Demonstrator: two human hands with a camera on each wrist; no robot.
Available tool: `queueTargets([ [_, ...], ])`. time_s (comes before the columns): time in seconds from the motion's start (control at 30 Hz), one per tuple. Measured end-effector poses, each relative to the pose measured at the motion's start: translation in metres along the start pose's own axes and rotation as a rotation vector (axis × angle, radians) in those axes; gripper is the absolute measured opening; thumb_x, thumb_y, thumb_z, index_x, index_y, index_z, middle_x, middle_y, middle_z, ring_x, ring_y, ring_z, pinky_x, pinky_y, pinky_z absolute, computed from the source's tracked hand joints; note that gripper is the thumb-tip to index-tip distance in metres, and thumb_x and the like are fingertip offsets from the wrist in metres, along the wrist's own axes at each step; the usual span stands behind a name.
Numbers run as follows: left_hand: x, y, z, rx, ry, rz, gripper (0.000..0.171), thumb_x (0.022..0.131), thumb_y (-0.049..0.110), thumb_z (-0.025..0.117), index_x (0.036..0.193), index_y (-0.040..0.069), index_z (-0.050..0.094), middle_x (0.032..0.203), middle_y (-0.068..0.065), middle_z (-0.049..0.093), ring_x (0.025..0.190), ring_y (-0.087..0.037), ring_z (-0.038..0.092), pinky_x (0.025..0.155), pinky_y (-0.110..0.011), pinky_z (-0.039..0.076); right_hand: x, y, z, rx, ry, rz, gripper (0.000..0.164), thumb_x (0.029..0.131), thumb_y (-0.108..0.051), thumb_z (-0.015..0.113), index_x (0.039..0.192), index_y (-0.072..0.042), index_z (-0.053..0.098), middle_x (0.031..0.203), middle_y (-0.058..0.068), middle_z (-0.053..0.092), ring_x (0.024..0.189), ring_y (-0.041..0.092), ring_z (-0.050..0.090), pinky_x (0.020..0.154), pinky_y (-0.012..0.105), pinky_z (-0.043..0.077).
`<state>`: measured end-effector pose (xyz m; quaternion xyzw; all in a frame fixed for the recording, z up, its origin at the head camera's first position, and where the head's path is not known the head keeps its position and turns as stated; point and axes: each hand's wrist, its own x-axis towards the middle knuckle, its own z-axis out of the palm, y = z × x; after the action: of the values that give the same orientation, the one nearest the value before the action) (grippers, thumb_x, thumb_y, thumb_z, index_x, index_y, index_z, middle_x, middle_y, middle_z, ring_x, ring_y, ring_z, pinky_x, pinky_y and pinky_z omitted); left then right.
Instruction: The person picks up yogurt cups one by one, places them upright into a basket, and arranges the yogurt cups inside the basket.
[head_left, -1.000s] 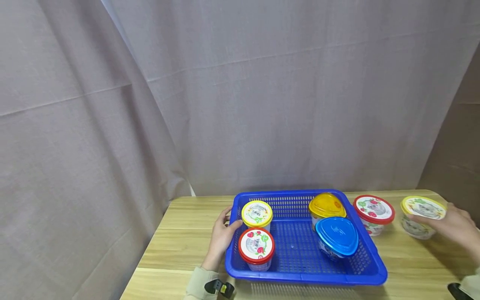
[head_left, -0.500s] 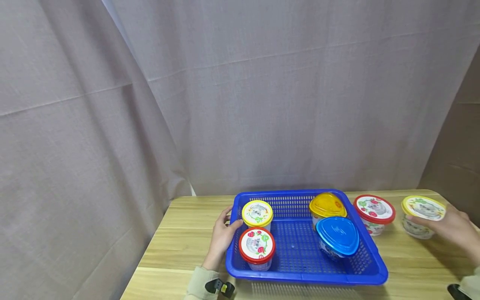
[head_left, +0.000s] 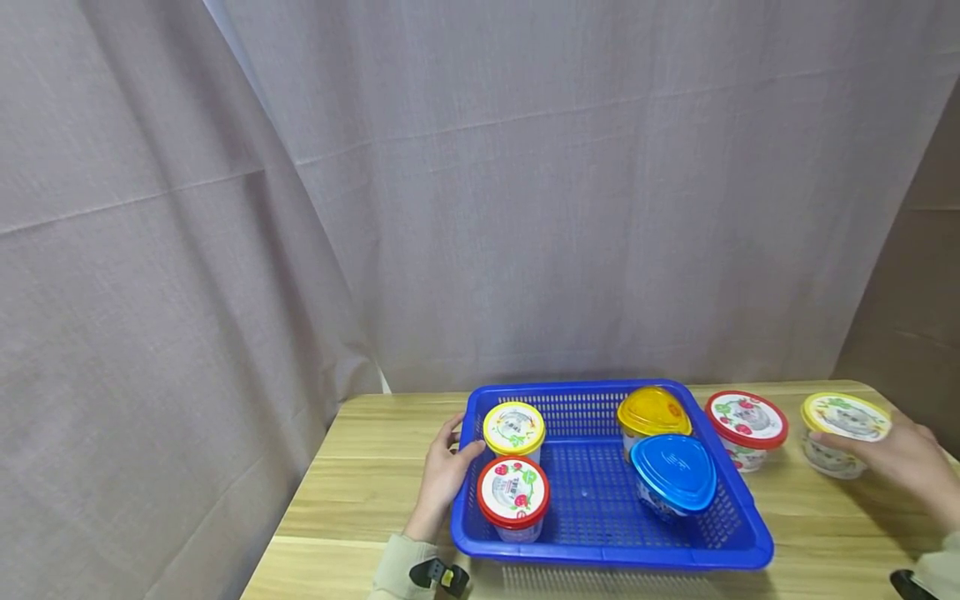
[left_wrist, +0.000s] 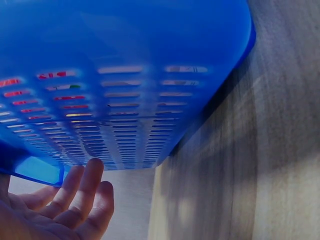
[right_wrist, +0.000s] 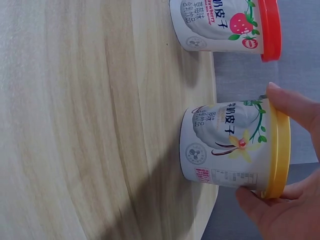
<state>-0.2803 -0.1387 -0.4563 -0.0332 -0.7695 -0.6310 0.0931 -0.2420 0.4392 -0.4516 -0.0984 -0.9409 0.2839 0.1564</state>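
A blue plastic basket [head_left: 611, 557] rests on the wooden table. My left hand [head_left: 442, 475] holds its left rim, thumb over the edge; in the left wrist view the fingers [left_wrist: 90, 185] bend outside the slotted wall. In the basket's left part stand a yellow-lidded tub [head_left: 514, 427] and a red-lidded tub [head_left: 513, 493]. An orange-lidded tub [head_left: 654, 412] and a blue-lidded tub [head_left: 675, 472] sit at its right. Out on the table, my right hand [head_left: 903, 454] grips another yellow-lidded tub [right_wrist: 230, 145] around its lid, thumb and fingers on opposite sides. The tub stands upright.
Between the basket and the gripped tub stands a red-lidded strawberry tub [head_left: 747, 425], close to the basket's right wall. A grey curtain [head_left: 570, 208] hangs behind the table [head_left: 360, 467], and a brownish cloth [head_left: 911, 333] closes the right side.
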Motion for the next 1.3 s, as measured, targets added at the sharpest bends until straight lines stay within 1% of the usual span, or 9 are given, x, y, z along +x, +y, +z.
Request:
queueTargets([
  [0.13, -0.013, 0.025, -0.003, -0.010, -0.012, 0.007, 0.059, 0.086, 0.002, 0.069, 0.140, -0.010, 0.050, 0.102, -0.021, 0.064, 0.082, -0.031, 0.064, 0.070, -0.041, 0.058, -0.002, 0.001, -0.003, -0.023, -0.007, 0.043, 0.098, 0.083, -0.053, 0.075, 0.126, 0.026, 0.034, 0.117, 0.054, 0.041, 0.100, 0.068, 0.039, 0.076, 0.069, 0.041],
  [0.27, -0.020, 0.037, -0.004, -0.005, -0.015, 0.032, 0.057, 0.086, 0.003, 0.067, 0.139, -0.012, 0.049, 0.102, -0.022, 0.063, 0.081, -0.028, 0.063, 0.069, -0.041, 0.059, -0.003, -0.001, -0.011, -0.021, -0.025, 0.108, 0.104, 0.084, -0.057, 0.071, 0.125, 0.029, 0.031, 0.116, 0.053, 0.037, 0.105, 0.068, 0.036, 0.077, 0.070, 0.041],
  [0.53, -0.009, 0.014, -0.002, 0.006, -0.002, 0.002, 0.060, 0.087, 0.006, 0.070, 0.142, -0.006, 0.050, 0.106, -0.022, 0.063, 0.080, -0.021, 0.062, 0.070, -0.035, 0.057, -0.005, -0.009, -0.022, 0.023, -0.003, 0.136, 0.109, 0.086, -0.057, 0.070, 0.133, 0.029, 0.022, 0.127, 0.052, 0.027, 0.116, 0.070, 0.022, 0.086, 0.077, 0.033],
  [0.6, -0.011, 0.018, -0.003, 0.007, -0.009, 0.006, 0.060, 0.087, 0.006, 0.069, 0.142, -0.007, 0.049, 0.107, -0.022, 0.063, 0.081, -0.021, 0.062, 0.070, -0.033, 0.057, -0.005, -0.012, -0.024, 0.024, 0.021, 0.109, 0.105, 0.086, -0.055, 0.071, 0.132, 0.028, 0.027, 0.127, 0.051, 0.031, 0.115, 0.069, 0.024, 0.084, 0.075, 0.033],
  [0.7, -0.021, 0.038, -0.005, -0.004, -0.023, 0.014, 0.058, 0.088, 0.003, 0.068, 0.140, -0.012, 0.047, 0.106, -0.024, 0.062, 0.082, -0.024, 0.063, 0.070, -0.035, 0.057, -0.004, -0.018, -0.027, 0.021, 0.044, 0.081, 0.099, 0.085, -0.054, 0.073, 0.131, 0.024, 0.034, 0.124, 0.049, 0.038, 0.113, 0.066, 0.030, 0.078, 0.067, 0.037],
  [0.83, -0.021, 0.038, -0.004, -0.009, -0.012, 0.027, 0.058, 0.086, 0.002, 0.068, 0.139, -0.012, 0.048, 0.105, -0.024, 0.062, 0.080, -0.021, 0.062, 0.068, -0.033, 0.057, -0.003, -0.027, -0.031, 0.016, 0.048, 0.042, 0.094, 0.084, -0.054, 0.074, 0.128, 0.021, 0.038, 0.118, 0.046, 0.045, 0.106, 0.063, 0.038, 0.068, 0.055, 0.039],
  [0.9, -0.019, 0.035, -0.003, -0.003, -0.007, 0.021, 0.058, 0.086, 0.002, 0.068, 0.139, -0.012, 0.049, 0.105, -0.024, 0.062, 0.079, -0.021, 0.061, 0.068, -0.033, 0.057, -0.001, -0.033, -0.030, 0.020, 0.050, 0.017, 0.091, 0.084, -0.053, 0.074, 0.127, 0.020, 0.041, 0.117, 0.045, 0.047, 0.103, 0.062, 0.041, 0.064, 0.051, 0.039],
  [1.13, -0.002, 0.002, 0.002, 0.030, 0.011, 0.003, 0.060, 0.087, 0.007, 0.070, 0.142, -0.006, 0.049, 0.106, -0.021, 0.063, 0.081, -0.023, 0.062, 0.067, -0.034, 0.057, 0.002, -0.062, -0.028, 0.060, 0.055, -0.048, 0.092, 0.085, -0.050, 0.075, 0.131, 0.020, 0.038, 0.122, 0.045, 0.046, 0.110, 0.064, 0.037, 0.075, 0.069, 0.037],
  [1.3, 0.001, -0.007, 0.002, 0.023, 0.011, 0.010, 0.063, 0.086, 0.011, 0.072, 0.143, -0.002, 0.050, 0.107, -0.018, 0.064, 0.081, -0.023, 0.063, 0.067, -0.034, 0.057, 0.004, -0.082, -0.029, 0.085, 0.063, -0.097, 0.093, 0.086, -0.048, 0.075, 0.136, 0.019, 0.036, 0.123, 0.042, 0.045, 0.113, 0.063, 0.035, 0.078, 0.071, 0.035],
])
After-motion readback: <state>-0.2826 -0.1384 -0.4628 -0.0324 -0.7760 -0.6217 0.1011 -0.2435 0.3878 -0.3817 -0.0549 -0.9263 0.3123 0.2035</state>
